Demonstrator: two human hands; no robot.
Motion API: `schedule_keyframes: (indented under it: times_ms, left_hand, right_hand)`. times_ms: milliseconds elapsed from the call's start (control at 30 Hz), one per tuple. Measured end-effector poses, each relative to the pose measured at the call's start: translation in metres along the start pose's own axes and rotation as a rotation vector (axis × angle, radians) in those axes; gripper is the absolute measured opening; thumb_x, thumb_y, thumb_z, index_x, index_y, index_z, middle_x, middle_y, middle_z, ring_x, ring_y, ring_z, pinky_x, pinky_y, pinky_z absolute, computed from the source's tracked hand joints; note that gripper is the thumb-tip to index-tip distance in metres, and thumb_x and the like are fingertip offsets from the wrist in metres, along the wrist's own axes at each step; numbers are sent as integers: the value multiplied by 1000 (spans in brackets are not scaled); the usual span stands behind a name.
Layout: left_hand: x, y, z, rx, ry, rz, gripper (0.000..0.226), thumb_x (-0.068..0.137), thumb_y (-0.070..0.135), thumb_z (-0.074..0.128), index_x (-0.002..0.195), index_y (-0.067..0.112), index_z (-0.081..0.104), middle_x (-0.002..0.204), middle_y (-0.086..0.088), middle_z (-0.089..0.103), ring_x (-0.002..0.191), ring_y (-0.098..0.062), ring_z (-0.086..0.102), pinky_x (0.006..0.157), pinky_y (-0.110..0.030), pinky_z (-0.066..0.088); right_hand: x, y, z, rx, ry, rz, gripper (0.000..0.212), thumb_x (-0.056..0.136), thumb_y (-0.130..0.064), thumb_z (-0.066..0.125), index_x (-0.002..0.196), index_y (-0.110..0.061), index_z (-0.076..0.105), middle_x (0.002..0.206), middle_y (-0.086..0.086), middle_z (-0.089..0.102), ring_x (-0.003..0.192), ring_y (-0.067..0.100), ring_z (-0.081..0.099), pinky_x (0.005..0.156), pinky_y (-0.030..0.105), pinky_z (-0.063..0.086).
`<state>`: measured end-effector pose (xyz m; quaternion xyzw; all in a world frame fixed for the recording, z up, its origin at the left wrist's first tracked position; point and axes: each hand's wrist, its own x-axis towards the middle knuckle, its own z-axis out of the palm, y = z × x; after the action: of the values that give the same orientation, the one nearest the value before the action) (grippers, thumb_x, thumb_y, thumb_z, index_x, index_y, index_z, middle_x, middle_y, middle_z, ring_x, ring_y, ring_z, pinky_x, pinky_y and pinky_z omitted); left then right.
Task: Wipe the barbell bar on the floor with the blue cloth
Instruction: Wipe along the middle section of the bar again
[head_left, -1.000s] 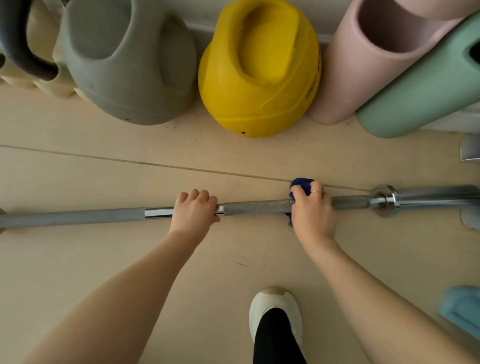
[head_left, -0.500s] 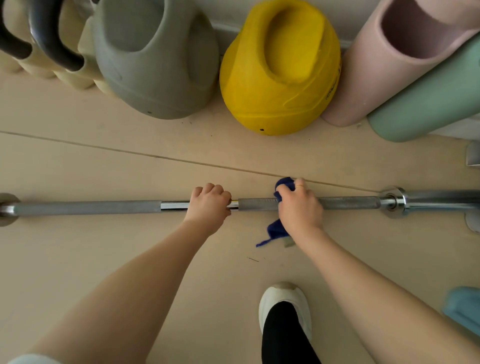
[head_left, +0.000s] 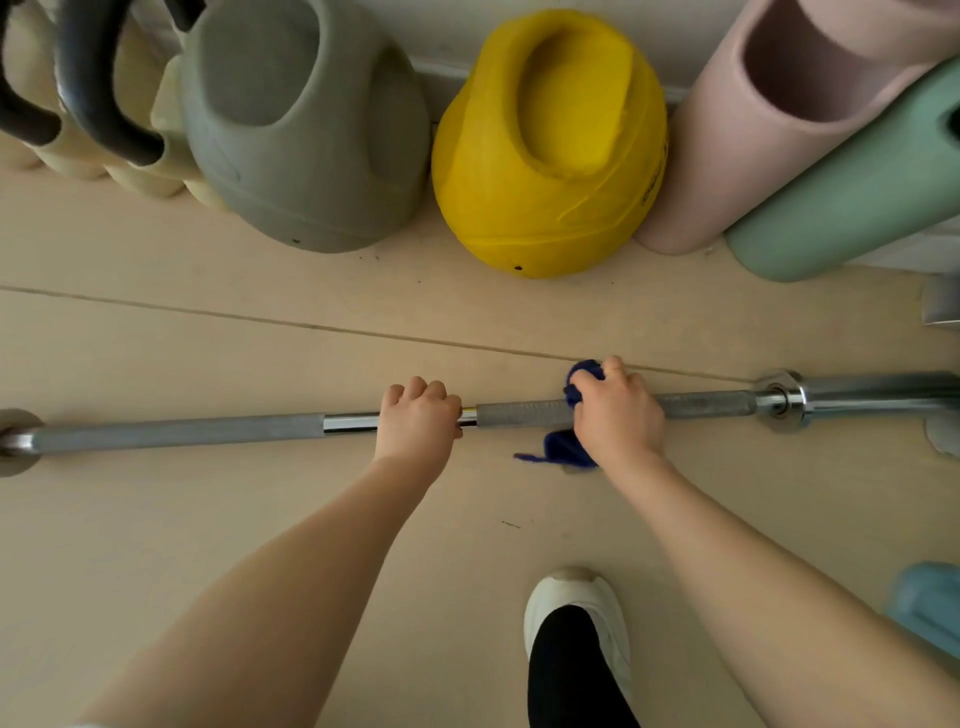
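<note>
A steel barbell bar (head_left: 176, 431) lies across the pale wooden floor from left to right, with a collar (head_left: 779, 400) at its right end. My left hand (head_left: 418, 418) is closed around the bar near its middle. To its right, my right hand (head_left: 618, 410) grips the bar through a dark blue cloth (head_left: 563, 447). The cloth is wrapped around the knurled section, and a loose end hangs out below my hand onto the floor.
Along the wall stand a grey kettlebell (head_left: 306, 130), a yellow kettlebell (head_left: 550, 145), cream ones with black handles (head_left: 93, 119), a pink roller (head_left: 769, 119) and a green roller (head_left: 852, 192). My white shoe (head_left: 576, 613) is below the bar. A light blue object (head_left: 930, 608) sits at the right edge.
My right hand has slid the cloth leftwards along the bar, toward my left hand, and a loose end of the cloth has come out below it. The left hand has kept its grip.
</note>
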<state>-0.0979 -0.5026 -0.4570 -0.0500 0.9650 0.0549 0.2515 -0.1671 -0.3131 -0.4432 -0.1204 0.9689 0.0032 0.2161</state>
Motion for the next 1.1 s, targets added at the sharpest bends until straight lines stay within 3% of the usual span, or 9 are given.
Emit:
schedule_keyframes:
  times_ms: [100,200,300,400,667,833,900,1033,1100]
  left_hand:
    - [2,-1,-1,10,-25,11,26,95,28,50,116,16,60,116,-4,56,114,-26,45,95,-32,32]
    - [5,-2,-3,49,-32,11,26,96,29,49,116,17,60,115,-3,57,113,-25,45,94,-31,33]
    - [4,1,-4,46,-31,-22,30,96,30,48,122,17,53,116,-3,57,112,-24,48,94,-31,34]
    - [7,1,-7,8,-4,-49,36,96,30,48,130,19,43,115,-3,59,111,-25,51,93,-32,35]
    - [14,-1,-13,-36,-31,-73,21,98,27,45,115,21,56,109,-2,61,104,-26,52,85,-32,36]
    - [10,4,-13,1,-47,-77,23,98,25,45,118,21,54,114,-1,59,110,-25,51,90,-32,35]
    - [8,7,-12,14,-50,-88,26,97,21,46,122,20,52,119,-1,58,114,-24,48,92,-31,34]
    - [12,19,-14,-88,-63,-58,54,93,11,47,143,19,29,136,-2,47,125,-24,42,102,-34,33]
    - [15,29,-18,-151,-120,10,53,95,20,47,144,20,29,141,-1,43,128,-24,40,105,-36,32]
  right_hand:
    - [4,-9,-2,22,-9,45,26,90,-14,48,116,-15,54,122,14,44,99,33,51,70,37,46]
    - [-4,-40,10,131,-13,-144,30,87,-10,51,117,-12,54,125,17,44,101,38,50,76,41,48]
    - [-6,-47,13,206,-11,-268,33,77,-2,59,109,-9,59,122,19,47,98,40,51,68,39,47]
    - [5,-22,6,126,20,-296,30,84,-8,50,112,-15,58,119,14,49,98,35,50,59,33,35]
    - [11,31,6,70,183,84,17,82,-4,58,98,-8,62,114,22,52,87,41,53,55,37,41]
    - [0,29,8,43,126,-160,34,59,2,72,90,-11,67,100,22,60,66,38,56,47,33,45]
    - [3,55,6,-15,133,-208,37,61,-4,72,96,-13,66,99,21,60,67,38,56,49,36,46]
    - [8,108,6,38,197,232,29,86,-10,51,113,-16,57,119,23,46,93,44,50,60,43,42]
    - [6,105,7,66,217,308,27,86,-7,52,112,-13,58,120,25,45,93,46,50,62,46,45]
